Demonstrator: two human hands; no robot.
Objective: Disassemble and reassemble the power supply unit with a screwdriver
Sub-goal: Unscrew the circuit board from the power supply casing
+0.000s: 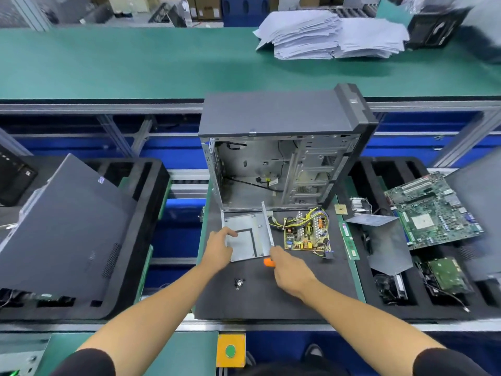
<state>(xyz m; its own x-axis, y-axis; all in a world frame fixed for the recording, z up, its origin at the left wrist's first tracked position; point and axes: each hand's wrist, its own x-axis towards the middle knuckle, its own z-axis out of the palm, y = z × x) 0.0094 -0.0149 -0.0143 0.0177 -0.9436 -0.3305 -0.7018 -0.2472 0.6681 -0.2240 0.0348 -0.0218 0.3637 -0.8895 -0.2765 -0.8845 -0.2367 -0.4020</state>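
The power supply's grey metal housing (249, 237) lies open on the black mat, emptied. Its yellow circuit board (306, 234) with coloured wires sits just to the right, still joined to the housing by cables. My left hand (218, 249) grips the housing's left wall, thumb inside. My right hand (288, 270) holds the orange-handled screwdriver (269, 262) at the housing's near right corner; its shaft is hidden. A few small black screws (239, 282) lie on the mat between my forearms.
An open, gutted computer case (282, 147) stands behind the housing. A RAM stick (349, 241), a motherboard (433, 210) and other parts fill foam trays on the right. A closed dark case (67, 229) leans on the left. A paper stack (325, 36) lies on the far green bench.
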